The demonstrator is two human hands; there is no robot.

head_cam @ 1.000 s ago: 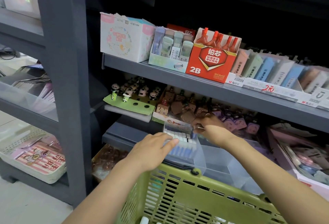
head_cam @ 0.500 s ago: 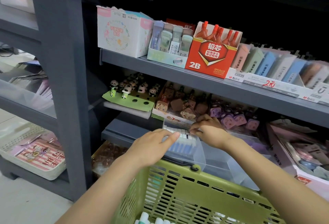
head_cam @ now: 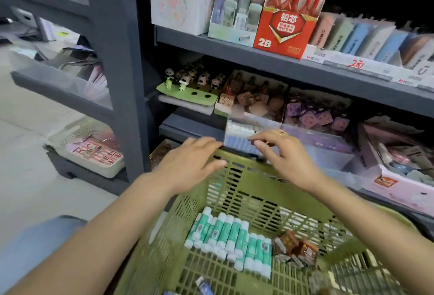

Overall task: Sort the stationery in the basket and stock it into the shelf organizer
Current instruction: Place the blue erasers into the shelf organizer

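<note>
Our green basket (head_cam: 246,191) now shows green-white sticks (head_cam: 225,236) left to stock. The clear organizer bin (head_cam: 239,135) holds its blue-white row; our left hand (head_cam: 187,163) and right hand (head_cam: 279,154) have drawn back, fingers relaxed, empty.

This is a stationery shop: dark grey metal shelves (head_cam: 293,66) carry goods in open cardboard display boxes, among them a red box marked 2B (head_cam: 285,26) and a row of pastel packets behind a white strip with a red handwritten price (head_cam: 355,64). Below sit panda-topped trinkets on a green punched card (head_cam: 187,88). A green slotted plastic shopping basket (head_cam: 253,191) holds a pack of green-and-white glue sticks (head_cam: 230,240).
</note>
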